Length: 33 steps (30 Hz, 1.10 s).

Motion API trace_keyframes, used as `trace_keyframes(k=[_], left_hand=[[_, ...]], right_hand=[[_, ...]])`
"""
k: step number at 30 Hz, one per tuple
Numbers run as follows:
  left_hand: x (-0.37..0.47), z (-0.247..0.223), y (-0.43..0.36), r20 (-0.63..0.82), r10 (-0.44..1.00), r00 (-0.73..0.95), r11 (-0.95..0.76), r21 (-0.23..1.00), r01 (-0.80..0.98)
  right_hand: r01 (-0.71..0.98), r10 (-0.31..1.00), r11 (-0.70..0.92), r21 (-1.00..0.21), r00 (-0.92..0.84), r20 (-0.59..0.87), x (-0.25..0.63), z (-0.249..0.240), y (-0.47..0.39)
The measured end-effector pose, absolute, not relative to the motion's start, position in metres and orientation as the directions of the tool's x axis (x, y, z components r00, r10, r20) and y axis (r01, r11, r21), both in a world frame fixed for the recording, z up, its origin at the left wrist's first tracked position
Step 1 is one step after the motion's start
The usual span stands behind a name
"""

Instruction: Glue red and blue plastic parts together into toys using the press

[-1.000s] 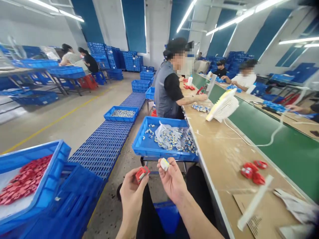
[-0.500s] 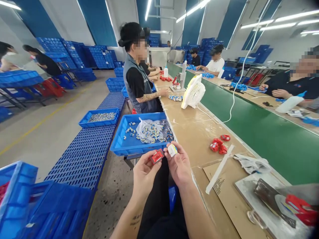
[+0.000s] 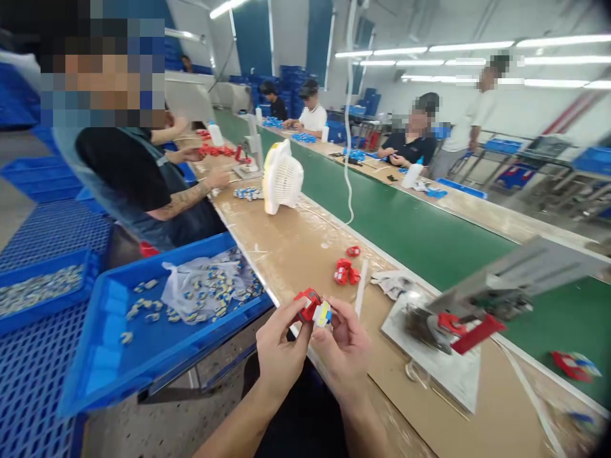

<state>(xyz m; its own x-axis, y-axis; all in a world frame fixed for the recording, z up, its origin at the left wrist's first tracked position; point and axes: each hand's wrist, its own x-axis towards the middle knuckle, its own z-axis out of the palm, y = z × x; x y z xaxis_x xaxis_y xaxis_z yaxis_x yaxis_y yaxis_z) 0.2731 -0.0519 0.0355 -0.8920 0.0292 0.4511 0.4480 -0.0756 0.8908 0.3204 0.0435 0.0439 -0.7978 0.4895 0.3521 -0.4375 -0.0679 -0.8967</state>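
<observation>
My left hand (image 3: 282, 337) pinches a red plastic part (image 3: 308, 304) between thumb and fingers. In my right hand (image 3: 344, 340) is a small white part with a yellow stripe and a blue end (image 3: 323, 314). The two parts are held close together above the table's near edge; whether they touch I cannot tell. Farther up the table lies a small group of red plastic parts (image 3: 344, 271). To the left, a blue tray (image 3: 107, 318) holds a plastic bag (image 3: 191, 286) and many loose white, yellow and blue pieces.
A metal hand press (image 3: 443, 324) stands on the right, with a crumpled glove (image 3: 396, 284) behind it. A white fan (image 3: 284, 178) sits ahead on the table (image 3: 267, 235). The green belt (image 3: 410, 235) runs alongside. A co-worker (image 3: 128, 172) is close on the left.
The view has turned to the right, bringing the hand press fully into sight. Both hands have brought the red part and the white part closer together, and the white part now shows its yellow stripe.
</observation>
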Motion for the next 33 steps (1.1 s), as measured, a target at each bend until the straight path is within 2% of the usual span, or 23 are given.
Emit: trace_keyframes(k=[3, 5, 8, 11, 15, 20, 24, 28, 33], left_hand=[[0.289, 0.033, -0.028, 0.476, 0.068, -0.877, -0.149, 0.874, 0.463], [0.304, 0.033, -0.016, 0.459, 0.145, -0.876, -0.207, 0.880, 0.427], [0.316, 0.040, -0.011, 0.420, 0.444, -0.792, -0.191, 0.907, 0.375], [0.315, 0.054, -0.020, 0.306, 0.742, -0.597, -0.072, 0.921, 0.383], [0.310, 0.073, -0.034, 0.160, 0.911, -0.380, -0.033, 0.947, 0.318], [0.309, 0.082, -0.038, -0.056, 0.977, -0.205, 0.091, 0.982, 0.168], [0.298, 0.078, -0.039, -0.139, 0.989, -0.044, 0.142, 0.987, 0.082], [0.282, 0.065, -0.037, -0.214, 0.976, 0.045, 0.217, 0.973, -0.074], [0.267, 0.041, -0.032, -0.222, 0.969, 0.108, 0.240, 0.952, -0.189]], right_hand=[[-0.509, 0.577, 0.004, -0.861, -0.702, 0.418, 0.346, 0.048, 0.059], [-0.537, 0.622, 0.073, -0.840, -0.634, 0.460, 0.369, 0.048, 0.070], [-0.531, 0.627, 0.200, -0.823, -0.576, 0.524, 0.407, 0.045, 0.094], [-0.478, 0.478, 0.369, -0.797, -0.638, 0.604, 0.443, 0.044, 0.121], [-0.436, 0.176, 0.545, -0.716, -0.775, 0.607, 0.472, 0.050, 0.140], [-0.470, -0.016, 0.577, -0.668, -0.824, 0.567, 0.481, 0.061, 0.139], [-0.419, -0.155, 0.675, -0.607, -0.885, 0.439, 0.478, 0.072, 0.133], [-0.315, -0.138, 0.795, -0.519, -0.926, 0.352, 0.468, 0.081, 0.121], [-0.280, -0.155, 0.834, -0.475, -0.946, 0.286, 0.449, 0.076, 0.113]])
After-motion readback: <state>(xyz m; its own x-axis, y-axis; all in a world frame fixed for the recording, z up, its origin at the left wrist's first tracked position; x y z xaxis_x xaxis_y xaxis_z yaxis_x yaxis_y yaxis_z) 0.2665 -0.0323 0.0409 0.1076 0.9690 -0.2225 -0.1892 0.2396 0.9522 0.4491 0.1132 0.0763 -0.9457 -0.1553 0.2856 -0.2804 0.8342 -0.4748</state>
